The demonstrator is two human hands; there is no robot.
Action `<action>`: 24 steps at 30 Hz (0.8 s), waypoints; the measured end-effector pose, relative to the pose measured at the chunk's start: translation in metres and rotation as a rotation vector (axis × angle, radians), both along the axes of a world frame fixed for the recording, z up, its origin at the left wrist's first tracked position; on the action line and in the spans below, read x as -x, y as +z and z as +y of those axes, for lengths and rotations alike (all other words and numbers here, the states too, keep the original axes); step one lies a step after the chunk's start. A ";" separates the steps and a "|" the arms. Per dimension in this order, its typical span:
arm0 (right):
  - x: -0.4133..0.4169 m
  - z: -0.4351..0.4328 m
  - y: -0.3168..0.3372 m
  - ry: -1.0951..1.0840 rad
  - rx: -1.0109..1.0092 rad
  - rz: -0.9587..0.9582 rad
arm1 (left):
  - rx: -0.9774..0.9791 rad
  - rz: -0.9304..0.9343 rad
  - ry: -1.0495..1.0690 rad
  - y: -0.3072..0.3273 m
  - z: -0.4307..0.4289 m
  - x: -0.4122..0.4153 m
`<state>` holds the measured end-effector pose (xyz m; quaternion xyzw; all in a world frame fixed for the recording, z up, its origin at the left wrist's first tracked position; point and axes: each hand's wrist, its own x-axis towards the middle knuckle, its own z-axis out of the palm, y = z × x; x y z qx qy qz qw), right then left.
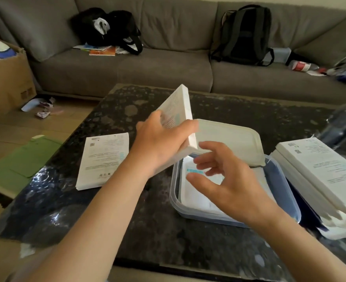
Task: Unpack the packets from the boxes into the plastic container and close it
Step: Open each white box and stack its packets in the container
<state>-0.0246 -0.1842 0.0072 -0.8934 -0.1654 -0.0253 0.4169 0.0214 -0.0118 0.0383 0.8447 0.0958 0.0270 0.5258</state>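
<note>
A person's two hands worked over a plastic container [208, 219] on a dark table [127, 220], at centre right of the frame.

The left hand [160, 147] gripped a white box [178, 110], thumb and fingers curled round its lower end, and held it tilted above the container's left edge. The right hand [225, 180] hovered over the container with fingers spread and loosely bent, holding nothing. A white packet [196, 196] with a teal strip lay inside the container, and the lid [233, 139] leaned on its far rim. A second box [105, 159] lay flat at centre left. A stack of boxes [318, 176] sat at the right edge, just beside the container. A grey sofa [168, 66] filled the top of the frame, with a dark backpack [245, 35] at upper right.
</note>
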 end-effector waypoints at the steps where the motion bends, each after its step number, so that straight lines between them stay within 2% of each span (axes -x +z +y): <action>1: 0.001 0.000 0.001 0.023 -0.065 0.035 | 0.022 -0.018 -0.023 0.000 -0.009 0.003; 10: 0.005 -0.024 0.005 -0.021 -0.559 0.090 | 0.056 -0.103 -0.135 0.001 -0.065 0.024; 14: 0.000 -0.050 0.012 -0.048 -0.701 0.188 | 0.144 -0.172 -0.070 -0.010 -0.060 0.016; 18: -0.009 -0.073 0.009 -0.032 -0.895 0.342 | 0.416 -0.078 -0.010 -0.016 -0.055 0.012; 21: -0.015 -0.086 0.007 0.080 -0.989 0.444 | 0.677 0.014 -0.156 -0.020 -0.053 0.014; 24: -0.017 -0.093 0.005 0.136 -1.021 0.503 | 0.823 0.076 -0.322 -0.026 -0.053 0.019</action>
